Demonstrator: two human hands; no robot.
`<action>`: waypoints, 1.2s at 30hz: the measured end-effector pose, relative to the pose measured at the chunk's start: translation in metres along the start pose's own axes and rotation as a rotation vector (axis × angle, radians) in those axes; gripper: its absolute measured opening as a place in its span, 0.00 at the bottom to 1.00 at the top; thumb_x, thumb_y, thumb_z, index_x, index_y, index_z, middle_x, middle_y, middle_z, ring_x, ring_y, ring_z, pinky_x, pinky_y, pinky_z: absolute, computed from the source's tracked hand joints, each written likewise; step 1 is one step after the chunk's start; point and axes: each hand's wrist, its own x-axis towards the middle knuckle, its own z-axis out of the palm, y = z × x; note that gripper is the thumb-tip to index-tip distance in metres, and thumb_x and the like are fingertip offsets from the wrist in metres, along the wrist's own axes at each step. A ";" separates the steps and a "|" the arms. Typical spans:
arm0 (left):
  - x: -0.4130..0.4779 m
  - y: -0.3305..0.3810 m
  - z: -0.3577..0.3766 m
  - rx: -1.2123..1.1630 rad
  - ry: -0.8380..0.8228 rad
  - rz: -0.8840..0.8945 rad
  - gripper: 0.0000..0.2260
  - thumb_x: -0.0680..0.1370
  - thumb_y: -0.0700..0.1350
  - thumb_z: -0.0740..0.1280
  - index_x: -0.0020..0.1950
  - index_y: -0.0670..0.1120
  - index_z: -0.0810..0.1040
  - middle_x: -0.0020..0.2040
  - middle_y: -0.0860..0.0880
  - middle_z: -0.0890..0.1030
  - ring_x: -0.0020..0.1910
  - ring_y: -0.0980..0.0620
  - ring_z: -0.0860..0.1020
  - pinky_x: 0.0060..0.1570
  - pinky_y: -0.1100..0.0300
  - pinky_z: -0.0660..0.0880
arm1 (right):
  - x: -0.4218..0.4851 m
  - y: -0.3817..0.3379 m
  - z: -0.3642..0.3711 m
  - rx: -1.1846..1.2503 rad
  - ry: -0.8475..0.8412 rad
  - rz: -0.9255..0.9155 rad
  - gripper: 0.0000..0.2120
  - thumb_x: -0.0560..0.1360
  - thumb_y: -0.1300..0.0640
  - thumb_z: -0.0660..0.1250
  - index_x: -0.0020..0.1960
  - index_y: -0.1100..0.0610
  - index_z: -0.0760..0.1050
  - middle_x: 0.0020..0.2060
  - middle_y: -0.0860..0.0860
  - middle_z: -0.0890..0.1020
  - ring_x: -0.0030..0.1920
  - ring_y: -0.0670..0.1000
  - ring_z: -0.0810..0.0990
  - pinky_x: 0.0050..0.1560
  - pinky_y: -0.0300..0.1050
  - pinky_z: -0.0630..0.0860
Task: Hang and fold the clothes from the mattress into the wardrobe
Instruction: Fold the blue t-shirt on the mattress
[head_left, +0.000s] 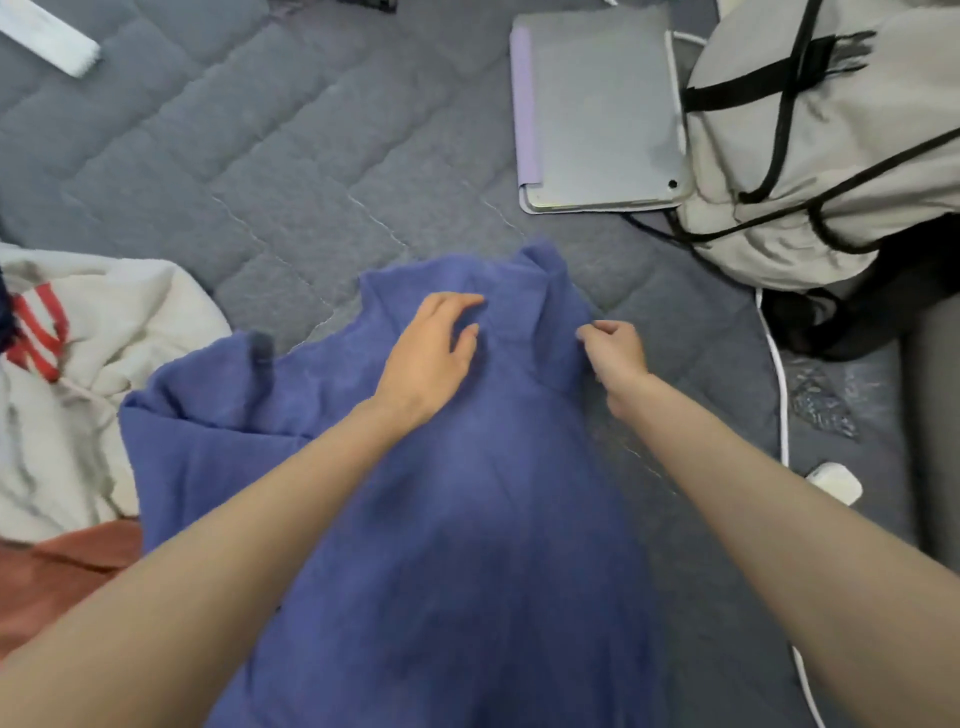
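A blue knit garment (441, 509) lies spread on the grey quilted mattress (270, 171), reaching from the frame's bottom up to the middle. My left hand (428, 353) rests flat on its upper part with fingers spread and curled a little. At the garment's upper right edge, my right hand (615, 351) pinches the fabric in closed fingers. The garment's left side is bunched into folds.
A white garment with red stripes (67, 374) lies at the left, a rust-coloured cloth (67, 566) below it. A tablet in a lilac cover (597, 109) and a beige backpack (831, 135) sit at the upper right. A white cable (776, 374) and charger (834, 483) run along the right.
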 end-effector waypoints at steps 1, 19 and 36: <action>0.012 0.005 0.005 0.007 0.013 -0.002 0.16 0.81 0.44 0.61 0.68 0.49 0.72 0.64 0.51 0.72 0.58 0.50 0.74 0.59 0.61 0.68 | 0.000 -0.001 -0.002 0.008 -0.061 0.006 0.08 0.76 0.59 0.65 0.54 0.58 0.73 0.42 0.51 0.75 0.42 0.49 0.72 0.34 0.37 0.67; 0.104 0.081 0.048 0.044 -0.053 -0.261 0.02 0.76 0.43 0.63 0.46 0.50 0.74 0.44 0.52 0.79 0.49 0.49 0.77 0.46 0.62 0.69 | -0.019 0.025 -0.061 0.200 -0.369 -0.071 0.11 0.71 0.68 0.69 0.46 0.57 0.70 0.39 0.50 0.80 0.34 0.42 0.77 0.35 0.32 0.72; 0.035 0.029 -0.007 -0.244 0.052 -0.198 0.16 0.76 0.34 0.58 0.35 0.52 0.75 0.35 0.53 0.77 0.39 0.53 0.74 0.52 0.48 0.75 | -0.088 0.039 -0.033 -0.411 -0.184 -0.708 0.15 0.69 0.52 0.73 0.36 0.52 0.66 0.27 0.45 0.71 0.32 0.48 0.68 0.37 0.40 0.61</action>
